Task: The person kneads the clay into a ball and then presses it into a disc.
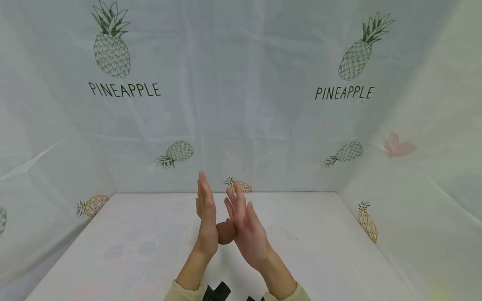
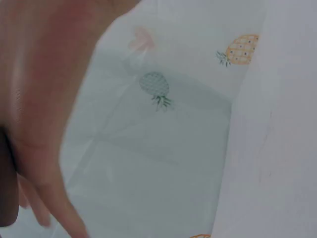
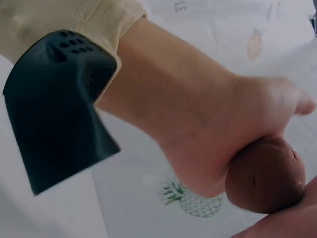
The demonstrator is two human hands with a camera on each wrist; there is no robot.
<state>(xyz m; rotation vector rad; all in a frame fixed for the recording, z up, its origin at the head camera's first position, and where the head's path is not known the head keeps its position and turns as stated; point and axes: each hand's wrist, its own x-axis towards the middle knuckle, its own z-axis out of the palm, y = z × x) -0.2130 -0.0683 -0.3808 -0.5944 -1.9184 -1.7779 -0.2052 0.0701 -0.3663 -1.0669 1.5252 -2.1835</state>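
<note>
A ball of brown clay (image 1: 226, 232) is caught between the two palms, above the white table. Small cracks and creases mark the ball's surface (image 3: 265, 176) in the right wrist view. My left hand (image 1: 206, 215) stands upright with straight fingers, its palm against the ball's left side. From the other side my right hand (image 1: 248, 230) presses its palm on the ball, its fingers extended and slightly spread. Both hands point forward, fingertips apart. Only a sliver of the brown ball (image 2: 7, 191) shows at the left edge of the left wrist view.
Below the hands lies a white tabletop (image 1: 320, 242). A pale curtain (image 1: 233, 83) printed with pineapples rises behind the table and along both sides. Black camera mounts (image 1: 218, 291) sit at the wrists, by the beige sleeves (image 1: 184, 292).
</note>
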